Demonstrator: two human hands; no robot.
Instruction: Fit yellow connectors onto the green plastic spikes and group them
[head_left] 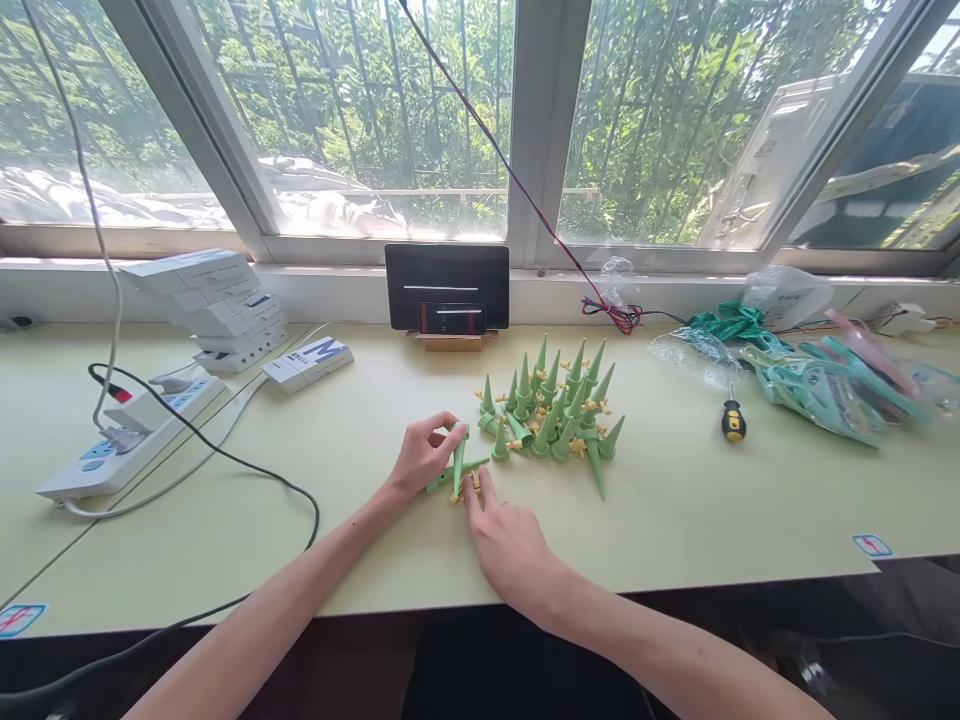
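Observation:
A heap of several green cone-shaped plastic spikes [559, 405] with small yellow fittings stands and lies in the middle of the pale green table [360, 540]. My left hand [420, 455] is closed in a pinch on one green spike [458, 458] at the heap's near left edge. My right hand [506, 535] lies just below it, fingers drawn together on another green spike [450, 475] and its yellow fitting that lie flat on the table.
A tablet [447, 286] with a phone [451, 319] leans at the window sill. Left: stacked white boxes [217, 300], a power strip [131, 435] with black cable [247, 465]. Right: a small screwdriver [733, 420], bags of teal plastic parts [825, 385], red-black wires [611, 312].

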